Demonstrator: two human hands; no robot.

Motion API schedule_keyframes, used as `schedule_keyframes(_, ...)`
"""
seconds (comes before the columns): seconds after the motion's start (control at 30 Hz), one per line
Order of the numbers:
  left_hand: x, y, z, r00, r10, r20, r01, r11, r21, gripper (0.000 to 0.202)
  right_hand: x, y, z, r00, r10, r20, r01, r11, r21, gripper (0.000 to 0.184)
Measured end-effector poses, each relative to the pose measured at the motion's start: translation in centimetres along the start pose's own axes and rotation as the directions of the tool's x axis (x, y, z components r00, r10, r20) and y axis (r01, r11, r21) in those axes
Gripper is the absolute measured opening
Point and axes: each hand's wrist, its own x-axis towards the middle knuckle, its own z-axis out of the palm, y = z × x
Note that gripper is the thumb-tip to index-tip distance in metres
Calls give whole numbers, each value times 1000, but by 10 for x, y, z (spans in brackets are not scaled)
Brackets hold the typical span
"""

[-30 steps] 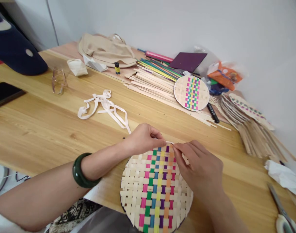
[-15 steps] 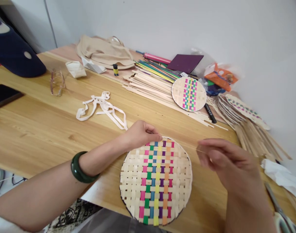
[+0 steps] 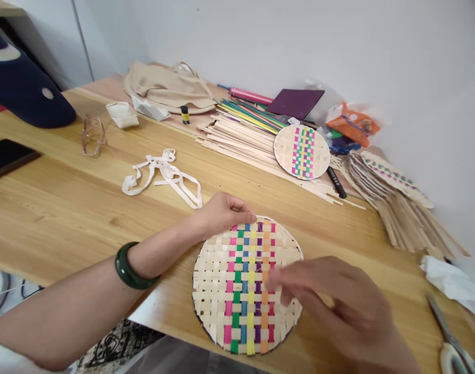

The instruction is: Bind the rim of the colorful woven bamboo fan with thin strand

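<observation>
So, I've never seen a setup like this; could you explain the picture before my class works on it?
There's no machine: these are one person's bare hands, seen from a camera worn on their head, looking forward and down. The left hand pinches the far edge of a round woven mat. The right hand is blurred over the mat's right side; whether it holds anything is unclear. On the table lie white ribbon, glasses, a phone, scissors and thin strips, with another woven disc near their right end.

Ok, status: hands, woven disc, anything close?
Left hand pinching woven disc at far rim. Right hand blurred, over disc's right side. White ribbon near left hand.
</observation>
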Motion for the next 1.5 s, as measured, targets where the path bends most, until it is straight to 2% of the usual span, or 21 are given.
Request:
schedule_keyframes(0.03,0,0,0,1000,-2,5,2,1000,-12,20,1,5,0,999,41,-29,-45,983,-177,41)
schedule_keyframes(0.07,-1,0,0,1000,-5,11,5,1000,-20,20,3,11,-1,991,80,-107,-110,943,-313,42)
schedule_keyframes(0.13,-2,1,0,1000,-7,25,8,1000,-19,22,5,25,-5,931,116,-347,-263,872,-413,40)
schedule_keyframes(0.2,-4,2,0,999,1,45,0,1000,-16,25,6,37,-11,810,158,-565,-396,857,-329,33)
schedule_keyframes(0.23,-5,3,1,998,4,57,-3,1000,-19,25,6,42,-13,753,221,-620,-449,861,-238,28)
schedule_keyframes(0.27,-7,4,2,998,6,70,-4,1000,-26,24,6,47,-14,716,324,-618,-497,858,-127,24)
schedule_keyframes(0.3,-9,6,3,996,9,85,-6,999,-36,22,6,50,-14,700,463,-543,-548,836,6,23)
schedule_keyframes(0.33,-11,8,4,994,15,104,-10,999,-45,20,6,52,-12,690,609,-392,-604,783,153,24)
schedule_keyframes(0.37,-13,9,6,992,22,128,-16,999,-50,18,6,53,-10,670,718,-190,-660,693,291,26)
schedule_keyframes(0.43,-17,12,9,982,44,182,-38,998,-41,16,8,51,-2,614,769,178,-735,475,483,29)
schedule_keyframes(0.5,-20,14,10,971,69,229,-67,998,-16,15,11,46,5,588,726,358,-746,316,586,28)
schedule_keyframes(0.57,-21,14,11,964,95,248,-100,995,6,16,14,42,10,584,705,403,-722,225,654,25)
schedule_keyframes(0.73,-22,14,12,960,148,237,-160,987,32,17,16,41,10,547,730,411,-654,66,753,21)
schedule_keyframes(0.87,-23,13,13,954,139,267,-161,985,64,23,17,42,15,556,679,479,-628,-34,777,19)
schedule_keyframes(0.93,-22,12,13,952,142,269,-165,984,65,23,18,43,20,573,675,465,-599,-43,800,20)
schedule_keyframes(1.03,-18,10,11,961,139,239,-153,987,40,19,20,48,24,581,733,354,-498,-25,867,19)
schedule_keyframes(1.1,-17,10,9,963,125,238,-134,991,19,18,20,54,23,550,794,259,-417,-8,909,17)
schedule_keyframes(1.23,-17,12,6,959,112,261,-115,993,-2,20,22,64,9,438,889,133,-280,-5,960,18)
schedule_keyframes(1.3,-17,13,5,957,105,270,-108,994,-1,20,22,68,-2,438,892,117,-245,-7,969,16)
schedule_keyframes(1.4,-17,13,4,955,99,279,-99,995,-15,18,18,75,-22,449,894,-7,-209,113,971,14)
schedule_keyframes(1.5,-17,13,4,956,101,277,-93,995,-44,17,5,90,-46,396,899,-187,-173,274,946,12)
